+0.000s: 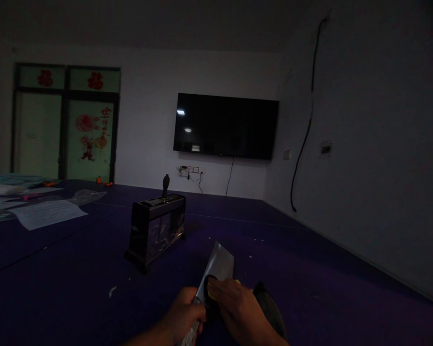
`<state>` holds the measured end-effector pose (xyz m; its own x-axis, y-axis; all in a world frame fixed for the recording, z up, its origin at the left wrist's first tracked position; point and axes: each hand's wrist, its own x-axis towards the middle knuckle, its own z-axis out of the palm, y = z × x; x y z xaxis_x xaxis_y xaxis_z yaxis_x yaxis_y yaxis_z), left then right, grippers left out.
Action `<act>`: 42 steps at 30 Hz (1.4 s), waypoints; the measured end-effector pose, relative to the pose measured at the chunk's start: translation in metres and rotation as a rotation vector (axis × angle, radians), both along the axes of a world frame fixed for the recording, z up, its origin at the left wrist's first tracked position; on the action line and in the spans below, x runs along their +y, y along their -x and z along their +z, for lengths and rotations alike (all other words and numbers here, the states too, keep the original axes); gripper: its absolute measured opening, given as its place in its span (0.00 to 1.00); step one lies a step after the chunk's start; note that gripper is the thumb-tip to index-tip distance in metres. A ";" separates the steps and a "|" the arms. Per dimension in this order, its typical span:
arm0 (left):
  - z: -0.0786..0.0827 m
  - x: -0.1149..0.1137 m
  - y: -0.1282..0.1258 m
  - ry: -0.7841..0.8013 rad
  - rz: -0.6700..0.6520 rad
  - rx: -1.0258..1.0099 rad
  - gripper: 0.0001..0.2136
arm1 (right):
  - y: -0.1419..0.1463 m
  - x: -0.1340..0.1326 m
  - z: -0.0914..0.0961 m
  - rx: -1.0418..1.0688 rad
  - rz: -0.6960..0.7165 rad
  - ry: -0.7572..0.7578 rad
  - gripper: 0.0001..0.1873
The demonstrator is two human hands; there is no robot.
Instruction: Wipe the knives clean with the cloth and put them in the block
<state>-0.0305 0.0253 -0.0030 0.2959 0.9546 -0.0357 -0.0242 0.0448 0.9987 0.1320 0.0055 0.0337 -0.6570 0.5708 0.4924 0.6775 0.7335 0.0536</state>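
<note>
Broad silvery cleaver (222, 263), left grip (184, 312) wrapping pale handle (191, 333), right grip (240, 306) clasping yellow-black tool (208, 294)

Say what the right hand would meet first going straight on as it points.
The black-and-yellow tool under the right hand's fingers, then likely the cleaver blade; farther on, perhaps the dark stand, though depth is unclear.

Two hands (185, 312) (242, 303), one cleaver (222, 262), one black-and-yellow tool (208, 294), one knife block (159, 233), one television (226, 126).
</note>
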 end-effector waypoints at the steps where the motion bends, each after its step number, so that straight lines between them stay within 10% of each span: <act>1: 0.001 0.000 0.000 0.011 0.000 0.012 0.06 | 0.001 0.000 0.000 -0.012 0.000 -0.005 0.23; 25: -0.004 0.002 0.001 0.036 0.008 0.018 0.06 | -0.002 0.002 -0.004 0.137 -0.260 0.150 0.22; 42: 0.007 -0.005 0.000 0.034 0.020 0.051 0.08 | 0.002 -0.002 -0.001 0.037 -0.012 -0.006 0.21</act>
